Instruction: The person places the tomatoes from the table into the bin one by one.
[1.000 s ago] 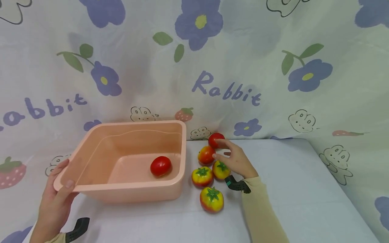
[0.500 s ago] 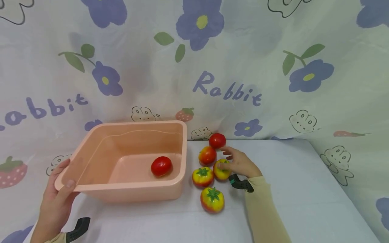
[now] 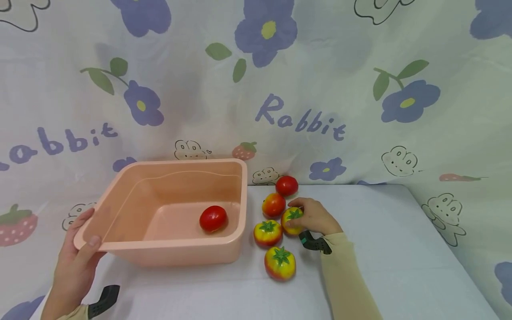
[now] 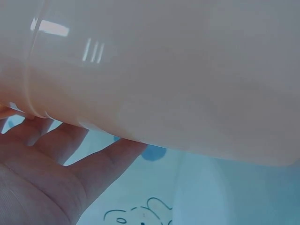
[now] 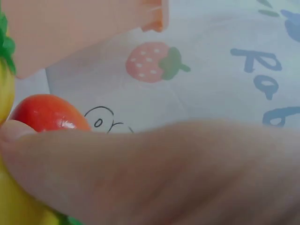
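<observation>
My left hand (image 3: 78, 266) grips the near left corner of a pink plastic basin (image 3: 172, 246), thumb over the rim and fingers on the outside. The left wrist view shows those fingers (image 4: 110, 161) against the basin's outer wall. Inside the basin lies a red tomato (image 3: 213, 218). To the right of it, my right hand (image 3: 318, 217) holds a yellow tomato (image 3: 294, 215) with a green leafy top, thumb on the near side and fingers on the far side. The thumb (image 5: 18, 133) lies against yellow skin in the right wrist view.
Between basin and right hand lie an orange-red tomato (image 3: 274, 205) and a yellow-red tomato (image 3: 268, 233). Another yellow-red one (image 3: 280, 263) is nearer, and a red tomato (image 3: 286, 186) sits at the back by the patterned cloth (image 3: 360, 133). White cloth covers the table (image 3: 400, 240).
My right hand has come away from the back red tomato, toward me and slightly right, and its fingers have closed round the yellow tomato. The left hand keeps its hold on the basin.
</observation>
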A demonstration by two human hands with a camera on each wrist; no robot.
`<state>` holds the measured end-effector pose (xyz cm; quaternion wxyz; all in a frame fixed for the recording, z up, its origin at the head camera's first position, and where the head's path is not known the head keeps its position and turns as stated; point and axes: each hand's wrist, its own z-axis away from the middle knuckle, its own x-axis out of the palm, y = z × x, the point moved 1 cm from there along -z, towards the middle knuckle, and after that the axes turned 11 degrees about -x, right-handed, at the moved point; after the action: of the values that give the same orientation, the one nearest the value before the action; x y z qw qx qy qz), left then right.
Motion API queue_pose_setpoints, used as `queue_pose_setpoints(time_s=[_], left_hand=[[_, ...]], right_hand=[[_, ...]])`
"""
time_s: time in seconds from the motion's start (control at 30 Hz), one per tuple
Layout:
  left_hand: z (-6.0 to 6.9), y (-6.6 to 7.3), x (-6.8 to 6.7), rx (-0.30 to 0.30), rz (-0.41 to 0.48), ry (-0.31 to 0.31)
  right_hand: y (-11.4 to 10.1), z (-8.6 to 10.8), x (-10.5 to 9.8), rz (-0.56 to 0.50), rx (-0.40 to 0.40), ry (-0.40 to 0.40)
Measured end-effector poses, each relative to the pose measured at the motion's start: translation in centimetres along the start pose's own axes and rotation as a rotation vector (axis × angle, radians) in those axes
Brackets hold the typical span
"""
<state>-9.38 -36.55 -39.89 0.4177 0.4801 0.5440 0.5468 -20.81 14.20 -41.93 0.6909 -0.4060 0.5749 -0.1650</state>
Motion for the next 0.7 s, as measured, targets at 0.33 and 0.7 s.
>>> queue_pose_setpoints(time_s=[0.33, 0.7], left_hand=[[0.0, 0.1, 0.2, 0.014, -0.002, -0.004], [0.2, 0.0, 0.2, 0.008, 0.000, 0.010]], right_hand=[[-1.0, 0.4, -0.8, -0.043, -0.044, 0.080], [-3.0, 0.8, -1.0, -0.031, -0.019, 0.153]])
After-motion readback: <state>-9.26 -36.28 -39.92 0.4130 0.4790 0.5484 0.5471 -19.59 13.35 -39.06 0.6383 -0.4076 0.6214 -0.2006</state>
